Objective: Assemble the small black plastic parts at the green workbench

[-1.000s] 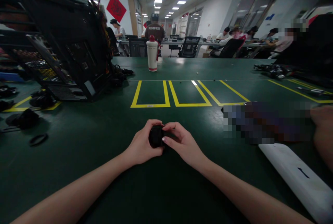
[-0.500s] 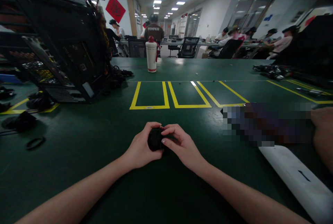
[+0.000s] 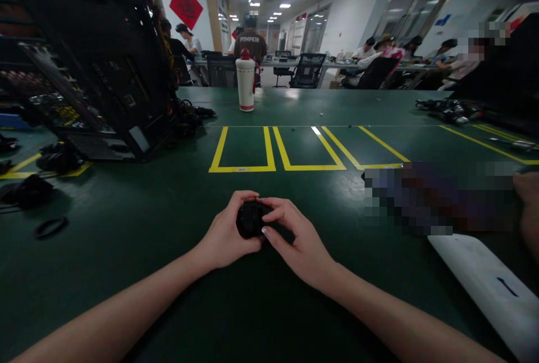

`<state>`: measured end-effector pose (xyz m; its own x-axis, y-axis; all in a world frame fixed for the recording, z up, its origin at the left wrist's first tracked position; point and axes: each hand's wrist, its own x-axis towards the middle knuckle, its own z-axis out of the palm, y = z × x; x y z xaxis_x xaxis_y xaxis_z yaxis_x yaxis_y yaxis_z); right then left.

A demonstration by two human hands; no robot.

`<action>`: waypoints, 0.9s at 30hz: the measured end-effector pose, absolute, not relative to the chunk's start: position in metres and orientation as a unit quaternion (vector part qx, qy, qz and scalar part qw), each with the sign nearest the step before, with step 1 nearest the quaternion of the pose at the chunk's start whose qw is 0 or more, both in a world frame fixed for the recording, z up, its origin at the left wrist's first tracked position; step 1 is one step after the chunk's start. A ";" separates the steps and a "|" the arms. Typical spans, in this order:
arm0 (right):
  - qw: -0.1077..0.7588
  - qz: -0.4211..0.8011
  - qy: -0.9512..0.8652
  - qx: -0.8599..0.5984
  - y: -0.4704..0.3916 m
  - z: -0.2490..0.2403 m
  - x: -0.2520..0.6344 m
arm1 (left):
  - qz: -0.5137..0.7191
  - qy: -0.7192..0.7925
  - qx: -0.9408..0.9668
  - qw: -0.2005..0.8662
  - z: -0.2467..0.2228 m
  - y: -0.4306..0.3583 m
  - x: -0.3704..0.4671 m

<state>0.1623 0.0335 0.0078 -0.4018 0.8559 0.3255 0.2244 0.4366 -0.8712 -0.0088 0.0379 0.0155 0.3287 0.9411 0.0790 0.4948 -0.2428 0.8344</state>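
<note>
A small, dark, rounded object (image 3: 249, 220) is held just above or on the green table (image 3: 177, 290), in the middle of the head view. My left hand (image 3: 225, 232) wraps round its left side, thumb below and fingers above. On its right side, my right hand (image 3: 295, 236) grips it with thumb and fingertips. Fine details of the black object are too dark to make out. Beyond the hands, yellow tape outlines (image 3: 242, 169) mark the table.
A black computer case (image 3: 105, 71) stands at the left, with cables and a black ring (image 3: 51, 228) nearby. A white bottle (image 3: 246, 85) stands farther back. At the right are a white object (image 3: 484, 278) and another person's hand (image 3: 526, 194). People sit in the background.
The view has shifted slightly. The black object appears turned a little between my hands, showing more of its face. Both hands still hold it.
</note>
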 end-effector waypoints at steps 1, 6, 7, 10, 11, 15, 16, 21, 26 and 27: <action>0.408 0.379 -0.746 -0.365 0.034 0.007 0.162 | 0.303 0.493 0.728 0.367 0.015 0.038 -0.009; 0.423 0.378 -0.741 -0.360 0.036 0.004 0.161 | 0.312 0.480 0.737 0.360 0.016 0.037 -0.009; 0.423 0.378 -0.742 -0.356 0.036 0.003 0.160 | 0.314 0.478 0.738 0.358 0.016 0.037 -0.009; 0.421 0.372 -0.751 -0.348 0.035 0.004 0.160 | 0.317 0.475 0.738 0.360 0.016 0.037 -0.009; 0.420 0.367 -0.754 -0.347 0.034 0.005 0.160 | 0.319 0.473 0.737 0.362 0.016 0.037 -0.010; 0.412 0.350 -0.769 -0.341 0.032 0.009 0.160 | 0.316 0.473 0.739 0.361 0.016 0.037 -0.010; 0.410 0.349 -0.771 -0.340 0.032 0.009 0.160 | 0.313 0.475 0.740 0.359 0.016 0.037 -0.010; 0.400 0.334 -0.774 -0.359 0.033 0.009 0.159 | 0.306 0.472 0.749 0.350 0.017 0.036 -0.010; 0.385 0.272 -0.806 -0.358 0.032 0.007 0.160 | 0.303 0.464 0.754 0.353 0.019 0.035 -0.011; 0.380 0.263 -0.812 -0.356 0.032 0.007 0.160 | 0.299 0.464 0.755 0.354 0.020 0.035 -0.011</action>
<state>0.1602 0.0319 0.0073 -0.4568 0.7783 0.4308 0.3788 0.6083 -0.6974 -0.0112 0.0351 0.0195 0.3908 0.9122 0.1234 0.4881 -0.3190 0.8124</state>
